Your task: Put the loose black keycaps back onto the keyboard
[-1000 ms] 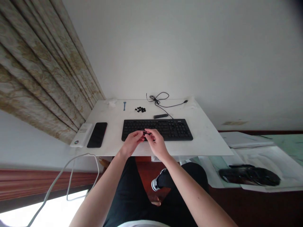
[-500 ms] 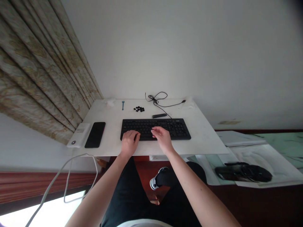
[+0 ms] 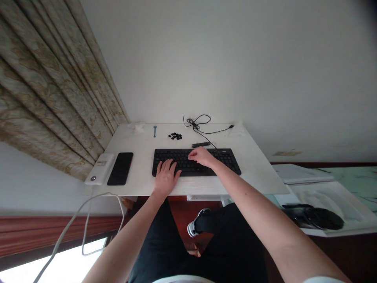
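A black keyboard (image 3: 226, 159) lies on a white table (image 3: 141, 157). Over its left part rests my left hand (image 3: 166, 177), fingers spread and laid on the keys. My right hand (image 3: 202, 156) is above the middle keys, its thumb and fingertips pinched together; whatever they may hold is too small to make out. Behind the keyboard lies a small heap of loose black keycaps (image 3: 176, 136). A dark narrow bar (image 3: 201, 145), perhaps a brush or tool, sits just behind the keyboard, partly beside my right hand.
The keyboard's cable (image 3: 196, 125) is coiled at the back. A small blue tool (image 3: 154, 131) lies at back left. On the left are a black phone (image 3: 120, 169) and a white box-like device (image 3: 100, 169). A black object (image 3: 319, 217) rests lower right on white packaging.
My right hand has moved up and forward over the keyboard, still pinched. My left hand has spread its fingers onto the keys. The view has shifted slightly.
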A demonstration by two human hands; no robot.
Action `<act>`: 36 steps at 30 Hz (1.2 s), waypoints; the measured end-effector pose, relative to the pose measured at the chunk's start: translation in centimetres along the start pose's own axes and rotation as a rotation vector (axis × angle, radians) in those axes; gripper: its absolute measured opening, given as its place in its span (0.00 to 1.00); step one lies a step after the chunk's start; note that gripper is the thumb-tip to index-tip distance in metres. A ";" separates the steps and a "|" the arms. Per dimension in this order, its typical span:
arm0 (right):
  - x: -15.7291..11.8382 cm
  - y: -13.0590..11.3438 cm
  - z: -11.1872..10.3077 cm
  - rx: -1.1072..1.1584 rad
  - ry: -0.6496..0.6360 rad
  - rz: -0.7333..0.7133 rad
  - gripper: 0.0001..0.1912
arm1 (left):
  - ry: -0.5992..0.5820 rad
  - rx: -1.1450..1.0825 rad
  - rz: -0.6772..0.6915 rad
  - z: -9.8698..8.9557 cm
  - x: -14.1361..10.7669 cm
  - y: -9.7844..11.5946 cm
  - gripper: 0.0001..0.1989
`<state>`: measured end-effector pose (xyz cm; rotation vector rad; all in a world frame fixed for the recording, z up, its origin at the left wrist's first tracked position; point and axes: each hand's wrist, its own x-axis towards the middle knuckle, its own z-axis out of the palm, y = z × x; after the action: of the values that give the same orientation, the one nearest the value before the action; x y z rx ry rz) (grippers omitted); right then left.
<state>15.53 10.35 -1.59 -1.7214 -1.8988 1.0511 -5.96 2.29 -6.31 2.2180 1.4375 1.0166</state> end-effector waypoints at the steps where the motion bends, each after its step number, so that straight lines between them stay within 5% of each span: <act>1: 0.2 0.0 -0.1 -0.013 -0.022 -0.012 0.06 | -0.002 0.004 0.001 0.0 0.0 0.0 0.18; 5: 0.6 -0.4 -0.2 -0.027 -0.064 0.002 0.05 | 0.001 0.026 0.010 0.1 -0.1 -0.1 0.19; 13: 2.8 -2.0 -1.0 -0.069 -0.142 0.281 0.11 | 0.001 0.031 0.012 0.0 0.0 0.0 0.19; 17: 3.3 -2.0 -1.7 -0.022 -0.242 0.253 0.05 | 0.006 0.032 0.005 0.1 0.1 0.0 0.19; 28: 3.0 -1.7 -1.9 0.015 -0.256 0.218 0.04 | -0.007 -0.002 -0.020 0.1 0.2 0.0 0.18; 36: 3.9 -2.8 -1.7 -0.278 -0.254 0.268 0.12 | -0.013 0.020 -0.021 0.2 0.2 0.1 0.19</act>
<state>14.11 14.61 0.72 -2.1341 -2.0912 1.1966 -5.68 2.42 -6.32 2.2146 1.4690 0.9829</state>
